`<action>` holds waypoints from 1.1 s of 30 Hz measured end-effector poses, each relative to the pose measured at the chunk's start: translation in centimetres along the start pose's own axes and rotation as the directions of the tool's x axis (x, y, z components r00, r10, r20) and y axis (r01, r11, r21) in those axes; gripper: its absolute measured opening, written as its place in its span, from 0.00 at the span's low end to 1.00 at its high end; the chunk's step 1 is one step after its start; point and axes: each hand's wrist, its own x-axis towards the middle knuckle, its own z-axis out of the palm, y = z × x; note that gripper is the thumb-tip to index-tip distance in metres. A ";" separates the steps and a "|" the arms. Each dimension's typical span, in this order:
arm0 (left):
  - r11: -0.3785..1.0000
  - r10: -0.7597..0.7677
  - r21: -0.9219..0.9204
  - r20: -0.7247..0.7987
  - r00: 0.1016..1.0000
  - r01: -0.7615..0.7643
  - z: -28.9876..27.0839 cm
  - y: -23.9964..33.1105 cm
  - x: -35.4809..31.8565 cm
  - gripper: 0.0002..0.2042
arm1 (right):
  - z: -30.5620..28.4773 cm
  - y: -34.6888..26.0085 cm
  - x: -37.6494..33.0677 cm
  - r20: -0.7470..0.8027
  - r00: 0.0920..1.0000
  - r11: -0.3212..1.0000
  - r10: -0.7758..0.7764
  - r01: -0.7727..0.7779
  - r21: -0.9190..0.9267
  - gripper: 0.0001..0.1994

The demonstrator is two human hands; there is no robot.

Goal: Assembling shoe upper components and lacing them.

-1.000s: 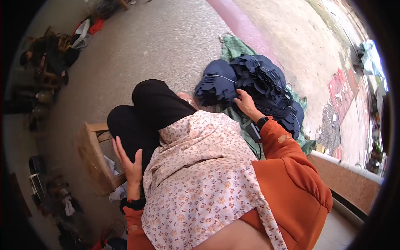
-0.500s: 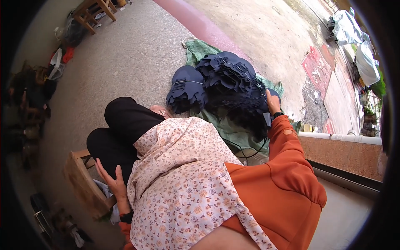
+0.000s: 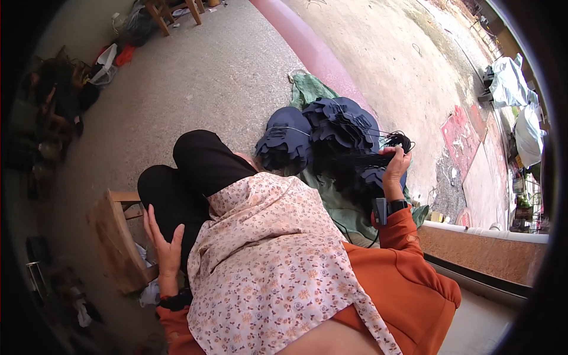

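My right hand (image 3: pixel 395 167) is closed around a bundle of thin black cords (image 3: pixel 397 142), whose looped end sticks out above the fingers. The cords trail left over bundles of dark navy cut pieces with scalloped edges. One tied bundle (image 3: pixel 285 133) lies on the left, and a larger tied bundle (image 3: pixel 340 121) is beside it. Both rest on a green woven sheet (image 3: pixel 313 87). My left hand (image 3: pixel 165 245) rests near my black-trousered leg with fingers stretched and thumb apart, holding nothing. A floral apron (image 3: pixel 278 236) covers my lap.
A wooden stool or bench (image 3: pixel 115 242) stands by my left hand. A low wall with a white pipe (image 3: pixel 485 232) runs along the right. Another wooden stool (image 3: pixel 171 15) stands at the far left, and silvery covered things (image 3: pixel 509 83) at the far right.
My right hand has drawn the black cords up from the pile and a little toward me, so their looped end now stands clear. The view has shifted slightly. My left hand stays spread by the leg.
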 end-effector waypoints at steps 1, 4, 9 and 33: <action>1.000 -0.006 -0.005 -0.017 1.000 0.006 -0.6 0.4 0.6 0.39 | 2.1 -3.8 -1.1 0.147 0.989 0.998 0.024 -0.032 0.052 0.11; 0.999 0.048 0.008 -0.029 0.998 -0.048 -6.6 3.6 -0.8 0.38 | 11.2 -14.7 -5.5 0.656 0.738 0.987 0.159 -0.140 -0.081 0.07; 0.801 0.585 -0.045 -0.155 0.796 -0.597 -10.3 12.9 3.0 0.49 | 18.3 -28.4 -17.1 0.918 0.259 0.929 0.299 0.142 -0.342 0.05; 0.822 0.007 0.499 -0.490 0.872 0.273 -37.8 -9.0 -4.7 0.06 | 40.3 -25.1 -41.4 0.724 -0.687 0.934 0.054 0.291 0.207 0.06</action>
